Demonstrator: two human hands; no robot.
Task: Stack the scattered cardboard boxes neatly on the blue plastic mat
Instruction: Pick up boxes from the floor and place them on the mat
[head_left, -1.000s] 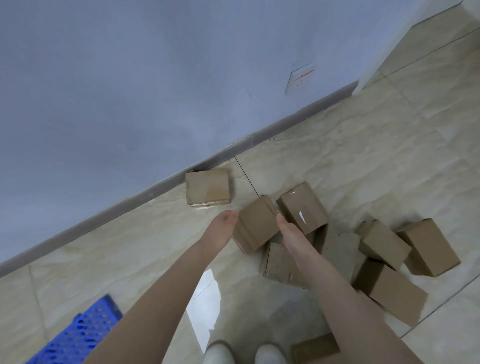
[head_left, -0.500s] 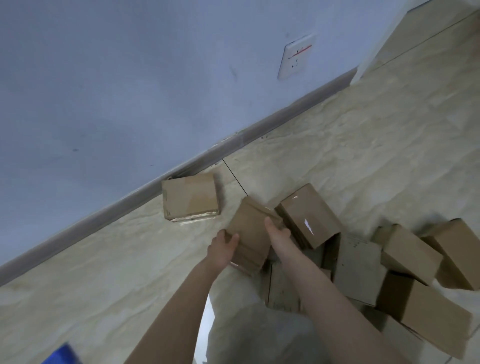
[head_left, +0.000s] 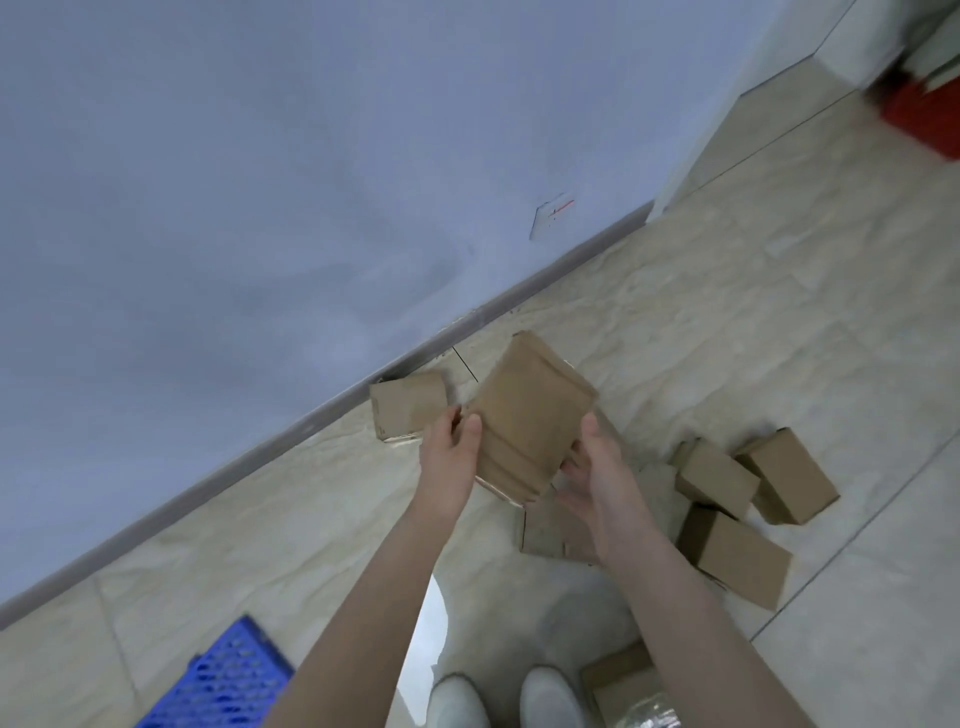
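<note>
- The person holds one cardboard box (head_left: 524, 415) between both hands, lifted clear of the tiled floor (head_left: 753, 322) and tilted.
- The left hand (head_left: 451, 449) grips the box's left edge, thumb on the top face, fingers behind.
- The right hand (head_left: 597, 467) clasps its lower right side, thumb up along the edge, fingers underneath.
- A second box (head_left: 408, 408) lies flat by the skirting, just left of the held one.
- Three more boxes (head_left: 737, 499) lie scattered to the right of the right hand; another flat one (head_left: 550, 530) lies under the wrist.
- The blue plastic mat (head_left: 223, 680) shows at the lower left, well apart from the held box.
</note>
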